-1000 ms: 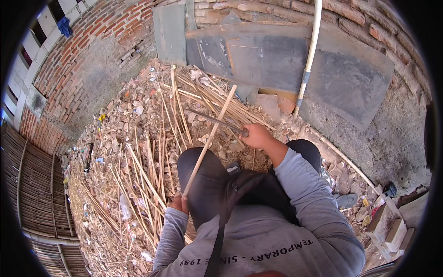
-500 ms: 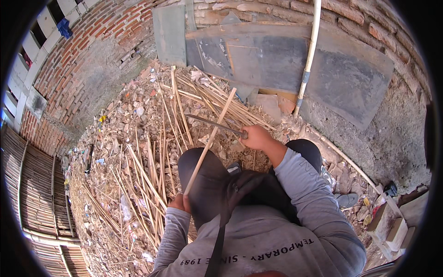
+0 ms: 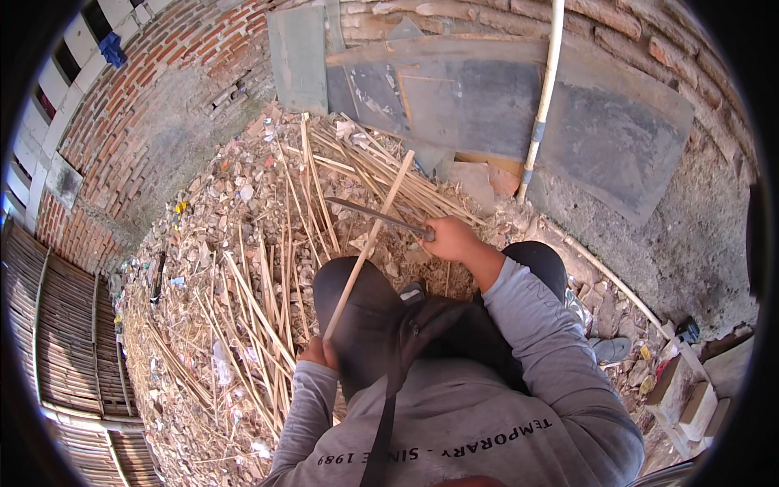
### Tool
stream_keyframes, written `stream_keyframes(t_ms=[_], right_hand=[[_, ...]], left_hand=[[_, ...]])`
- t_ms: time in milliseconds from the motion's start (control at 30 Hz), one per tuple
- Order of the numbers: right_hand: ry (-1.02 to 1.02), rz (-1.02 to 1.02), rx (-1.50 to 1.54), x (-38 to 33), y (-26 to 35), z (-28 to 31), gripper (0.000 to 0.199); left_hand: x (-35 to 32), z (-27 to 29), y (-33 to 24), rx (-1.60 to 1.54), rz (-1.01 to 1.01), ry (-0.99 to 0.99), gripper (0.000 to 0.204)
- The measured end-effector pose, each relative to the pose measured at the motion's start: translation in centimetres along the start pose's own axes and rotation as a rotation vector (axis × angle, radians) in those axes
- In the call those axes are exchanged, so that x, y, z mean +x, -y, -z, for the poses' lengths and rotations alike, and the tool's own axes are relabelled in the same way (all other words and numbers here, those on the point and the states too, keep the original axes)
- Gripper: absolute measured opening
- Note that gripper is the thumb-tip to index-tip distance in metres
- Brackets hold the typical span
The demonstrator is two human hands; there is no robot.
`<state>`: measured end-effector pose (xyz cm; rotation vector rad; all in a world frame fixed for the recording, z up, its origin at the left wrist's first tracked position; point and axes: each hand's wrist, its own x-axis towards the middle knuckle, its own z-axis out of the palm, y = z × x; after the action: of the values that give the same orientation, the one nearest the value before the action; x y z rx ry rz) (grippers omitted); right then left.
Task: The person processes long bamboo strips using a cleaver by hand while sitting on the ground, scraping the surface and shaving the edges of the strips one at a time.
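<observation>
My left hand is closed around the near end of a pale bamboo strip. The strip slants across my left thigh, its far end raised up and to the right. A long dark knife is gripped by its handle in my right hand. Its blade points left and crosses the strip in its upper half; I cannot tell whether the edge bites into it. More cut bamboo strips lie on the ground to the left of my knee.
Beyond my knees lies another pile of bamboo strips on rubble-strewn ground. Dark sheet panels lean on the brick wall, with a white pipe before them. A bamboo slat panel stands at far left, wooden blocks at right.
Hardly anything differs. The strip's raised end and my right hand with the knife have shifted very slightly; both grips are the same.
</observation>
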<state>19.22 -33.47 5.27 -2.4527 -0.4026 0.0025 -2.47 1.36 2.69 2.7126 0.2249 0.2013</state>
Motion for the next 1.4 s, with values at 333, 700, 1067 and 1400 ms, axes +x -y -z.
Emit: stream_keyframes(t_ms=[333, 700, 1067, 1400], right_hand=[[-0.007, 0.003, 0.026, 0.0, 0.0, -0.2, 0.032], [-0.025, 0.083, 0.096, 0.3, -0.3, -0.8, 0.036], [-0.028, 0.105, 0.111, 0.3, -0.3, -0.9, 0.036], [-0.030, 0.132, 0.160, 0.3, -0.4, -1.1, 0.033]], left_hand=[[-0.2, 0.4, -0.8, -0.044, -0.019, -0.026, 0.026], [0.0, 0.0, -0.4, -0.063, 0.010, 0.005, 0.027], [0.0, -0.2, -0.4, -0.072, 0.024, -0.015, 0.029], [-0.4, -0.9, -0.5, -0.068, -0.002, -0.079, 0.031]])
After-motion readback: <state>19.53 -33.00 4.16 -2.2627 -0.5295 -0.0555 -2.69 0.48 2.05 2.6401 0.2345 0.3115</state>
